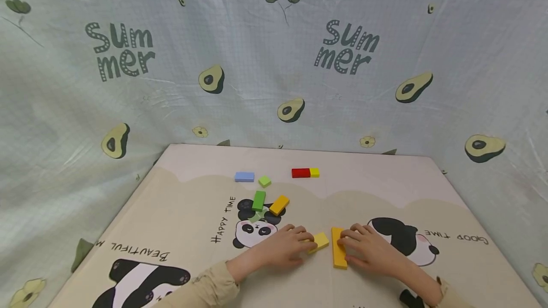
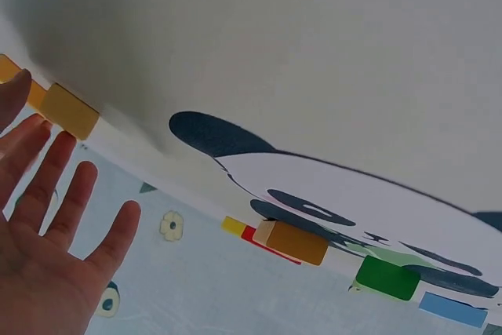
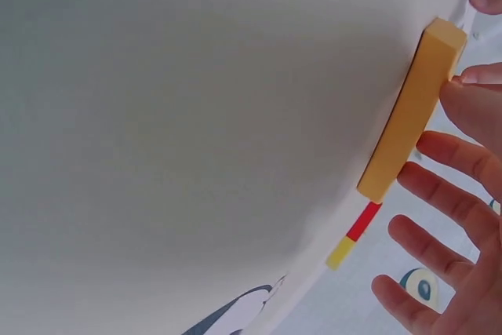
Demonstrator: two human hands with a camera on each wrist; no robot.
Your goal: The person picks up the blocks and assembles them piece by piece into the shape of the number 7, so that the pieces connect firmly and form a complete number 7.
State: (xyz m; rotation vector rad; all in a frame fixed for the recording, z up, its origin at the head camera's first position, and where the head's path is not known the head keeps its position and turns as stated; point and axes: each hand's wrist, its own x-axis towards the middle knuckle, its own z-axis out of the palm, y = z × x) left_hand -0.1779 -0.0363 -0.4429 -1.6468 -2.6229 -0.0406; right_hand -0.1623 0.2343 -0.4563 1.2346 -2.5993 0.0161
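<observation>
The left hand [image 1: 282,248] has its fingertips at the left end of a short yellow block [image 1: 321,241]; in the left wrist view the fingers of that hand [image 2: 59,249] are spread, one fingertip touching the block [image 2: 69,111]. Just to the right, a long yellow-orange block [image 1: 339,249] lies flat, apart from the short one. The right hand [image 1: 374,253] touches its right side. In the right wrist view, thumb and fingertips of the right hand [image 3: 463,217] rest along one side of the long block [image 3: 414,111], fingers spread.
Farther back lie an orange block [image 1: 279,205], a green block [image 1: 259,201], a small light green block [image 1: 264,181], a blue block [image 1: 244,177], and a red block [image 1: 300,173] touching a small yellow one [image 1: 314,172]. A printed cloth [image 1: 248,27] hangs behind the table [image 1: 192,160].
</observation>
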